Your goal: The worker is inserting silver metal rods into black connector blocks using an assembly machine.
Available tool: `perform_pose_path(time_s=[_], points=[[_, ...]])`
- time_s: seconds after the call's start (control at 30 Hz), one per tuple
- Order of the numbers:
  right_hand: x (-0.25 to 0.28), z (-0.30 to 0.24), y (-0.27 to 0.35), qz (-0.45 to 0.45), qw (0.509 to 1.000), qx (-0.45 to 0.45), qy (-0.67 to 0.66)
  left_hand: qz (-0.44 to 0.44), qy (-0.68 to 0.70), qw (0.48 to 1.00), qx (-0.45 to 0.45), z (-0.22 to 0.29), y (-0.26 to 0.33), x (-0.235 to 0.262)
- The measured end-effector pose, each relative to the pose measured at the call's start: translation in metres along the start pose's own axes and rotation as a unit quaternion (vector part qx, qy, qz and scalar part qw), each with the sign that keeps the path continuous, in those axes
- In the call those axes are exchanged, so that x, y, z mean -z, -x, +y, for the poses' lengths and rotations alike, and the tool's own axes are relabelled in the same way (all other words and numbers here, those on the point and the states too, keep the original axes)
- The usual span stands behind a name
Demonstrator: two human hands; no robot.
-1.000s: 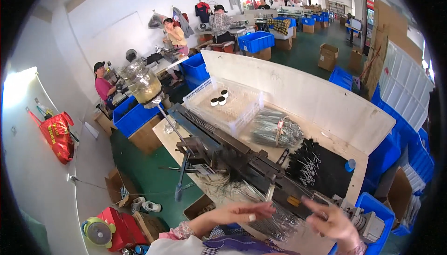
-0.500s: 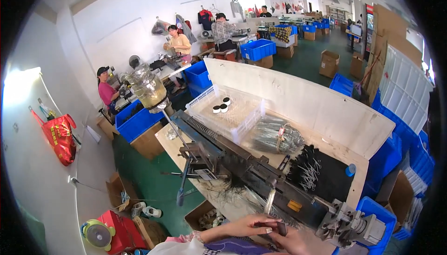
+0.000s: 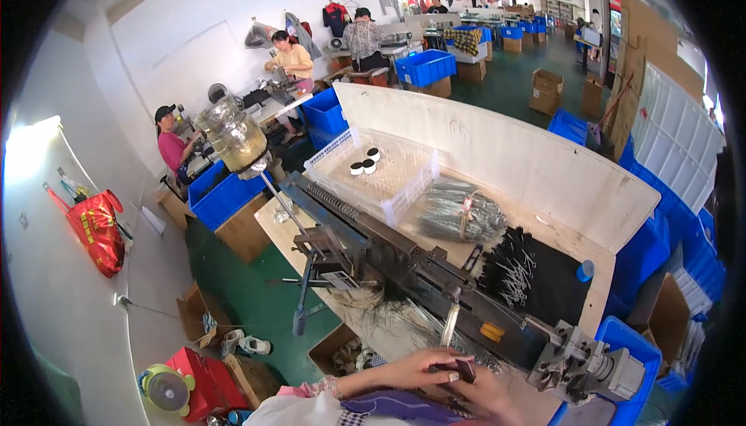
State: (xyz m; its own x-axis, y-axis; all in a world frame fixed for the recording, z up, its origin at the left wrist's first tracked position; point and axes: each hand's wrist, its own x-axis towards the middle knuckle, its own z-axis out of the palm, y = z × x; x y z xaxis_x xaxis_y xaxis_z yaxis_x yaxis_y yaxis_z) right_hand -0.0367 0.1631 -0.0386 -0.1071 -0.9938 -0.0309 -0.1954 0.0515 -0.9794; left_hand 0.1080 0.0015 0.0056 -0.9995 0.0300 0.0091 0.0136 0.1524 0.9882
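Note:
My left hand reaches in from the lower edge, its fingers closed round a small dark flat object with a brownish edge. My right hand meets it from the right, its fingers against the same object; its fingertips are partly hidden. Just beyond both hands runs a long dark metal bench machine with a spring, a pale upright handle and a yellow block. At its right end sits a metal chuck-like head. Twisted-wire brushes with black bristles lie on a black mat beyond it.
A bundle of wires and a white crate with small black-topped pots stand behind the machine, before a pale board. A clear jug rises at left. Blue bins flank the bench. Co-workers sit at far tables.
The view has shifted slightly. My hands stay together round the dark object, which is now tilted flatter. A far co-worker in yellow has turned down toward the table.

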Motion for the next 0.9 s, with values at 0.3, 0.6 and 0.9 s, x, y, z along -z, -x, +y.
perform_pose_path(time_s=[0.3,0.6,0.9], points=[[0.029,-0.044,0.004,0.112,0.979,-0.077,0.154,0.241,0.104,0.963,0.063,0.007,0.062,0.027],[0.030,0.002,-0.032,0.301,0.851,0.071,0.425,0.720,-0.093,0.684,-0.065,0.004,0.124,0.044],[0.056,0.035,-0.065,0.302,0.816,-0.013,0.492,0.321,-0.358,0.865,-0.141,0.087,-0.033,0.097]])
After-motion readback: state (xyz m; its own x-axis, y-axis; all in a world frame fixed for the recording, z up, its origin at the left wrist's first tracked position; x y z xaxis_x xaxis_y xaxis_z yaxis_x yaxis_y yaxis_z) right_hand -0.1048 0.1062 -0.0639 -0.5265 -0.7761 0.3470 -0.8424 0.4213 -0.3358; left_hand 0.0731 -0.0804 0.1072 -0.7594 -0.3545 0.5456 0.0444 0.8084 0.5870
